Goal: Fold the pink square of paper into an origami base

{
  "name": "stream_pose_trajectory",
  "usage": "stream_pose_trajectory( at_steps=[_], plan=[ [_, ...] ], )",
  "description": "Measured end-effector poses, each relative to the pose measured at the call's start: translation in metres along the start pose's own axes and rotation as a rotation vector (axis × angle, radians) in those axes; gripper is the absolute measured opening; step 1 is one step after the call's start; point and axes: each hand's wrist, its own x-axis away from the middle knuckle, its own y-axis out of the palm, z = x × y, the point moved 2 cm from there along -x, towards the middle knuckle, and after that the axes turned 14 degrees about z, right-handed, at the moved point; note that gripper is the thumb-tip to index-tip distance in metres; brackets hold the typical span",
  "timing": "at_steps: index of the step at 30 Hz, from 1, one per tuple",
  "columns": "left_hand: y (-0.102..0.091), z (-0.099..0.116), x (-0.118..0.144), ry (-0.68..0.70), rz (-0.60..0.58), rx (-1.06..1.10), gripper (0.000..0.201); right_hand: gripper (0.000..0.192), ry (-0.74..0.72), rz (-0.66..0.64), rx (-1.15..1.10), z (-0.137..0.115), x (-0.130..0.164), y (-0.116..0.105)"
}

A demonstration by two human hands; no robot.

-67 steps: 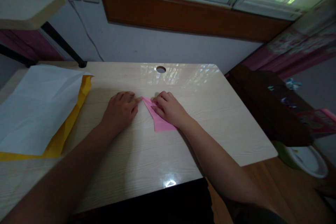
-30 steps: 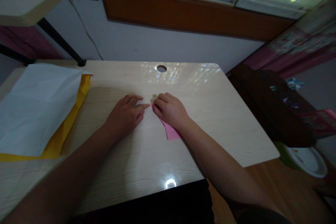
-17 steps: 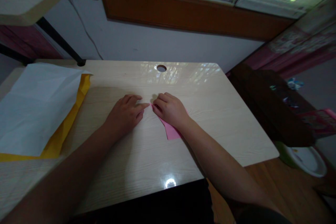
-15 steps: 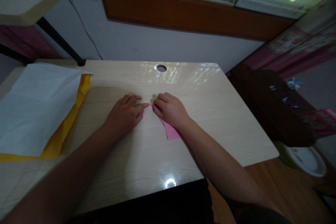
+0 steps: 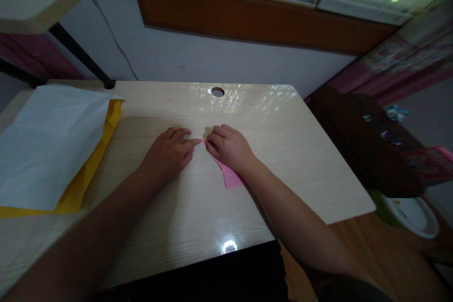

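Observation:
A folded piece of pink paper (image 5: 232,179) lies on the pale wood-grain desk, its narrow tip pointing up and left. My right hand (image 5: 228,145) rests over it with fingers curled and closed on the paper near that tip, covering most of the sheet. At the very tip, the outstretched index finger of my left hand (image 5: 173,150) touches the paper. The other left fingers are apart, with the thumb below the index finger, and nothing shows inside that hand. How the paper is folded under my right palm is hidden.
Large white paper (image 5: 53,146) lies over yellow paper (image 5: 76,193) on the desk's left. A round cable hole (image 5: 217,92) is near the desk's (image 5: 170,99) back edge. A black shelf post (image 5: 83,56) rises at back left. A white basin (image 5: 412,217) stands lower right.

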Motion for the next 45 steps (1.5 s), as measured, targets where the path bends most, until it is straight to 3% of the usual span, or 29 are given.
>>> stream_pose_trajectory(
  at_steps=[45],
  plan=[
    [0.005,0.008,0.002,0.008,-0.005,-0.045,0.041,0.020,-0.035,-0.015,-0.022,0.001,0.000,-0.004]
  ],
)
